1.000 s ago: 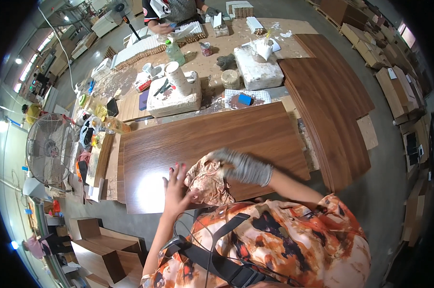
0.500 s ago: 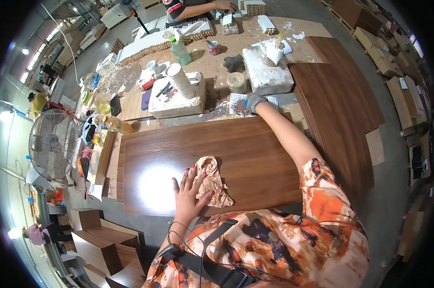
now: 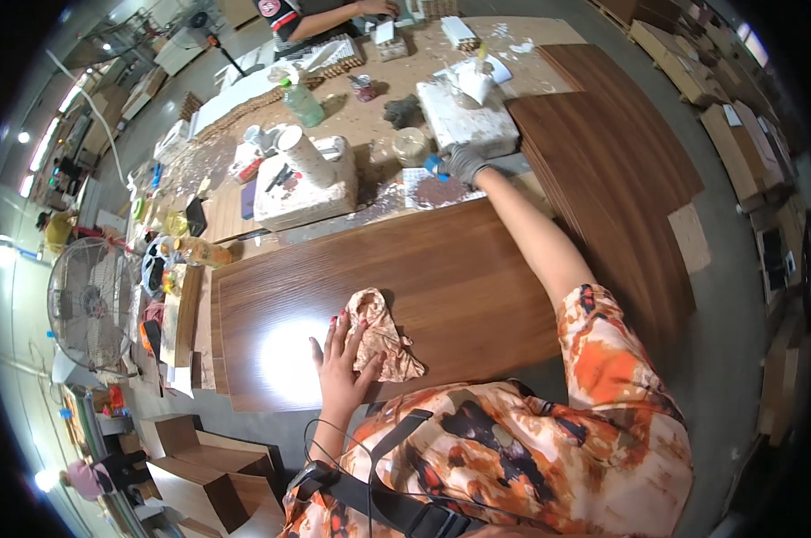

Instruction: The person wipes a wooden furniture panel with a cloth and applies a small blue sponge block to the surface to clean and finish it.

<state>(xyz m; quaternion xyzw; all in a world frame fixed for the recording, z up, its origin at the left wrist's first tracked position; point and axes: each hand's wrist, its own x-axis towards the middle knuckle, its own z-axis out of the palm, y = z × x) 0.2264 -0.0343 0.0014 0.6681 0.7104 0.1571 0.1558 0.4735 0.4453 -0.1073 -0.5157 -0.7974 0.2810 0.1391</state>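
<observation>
My left hand (image 3: 339,360) lies flat with fingers spread on a dark wood-grain panel (image 3: 459,278), its fingertips at the edge of a crumpled patterned cloth (image 3: 383,339). On my right arm, stretched out to the far side of the panel, the hand (image 3: 465,165) wears a grey glove. It is closed around a small blue object (image 3: 435,165), whose exact kind is hard to make out. Below it lies a white patterned sheet (image 3: 414,186) with a reddish-brown smear (image 3: 443,191). A clear jar (image 3: 411,146) stands just beyond the sheet.
Wrapped white blocks (image 3: 468,121) stand behind the panel, one bearing a white cylinder (image 3: 305,156). More panels (image 3: 612,170) are stacked at right. A green bottle (image 3: 301,103) and dark lump (image 3: 403,111) sit farther back. A fan (image 3: 91,305) is at left; a co-worker's arm (image 3: 334,18) shows at the far side.
The view has shifted, so the bench appears farther left. My right hand has turned slightly, showing more of the blue object and the brown smear. My left hand stays by the cloth.
</observation>
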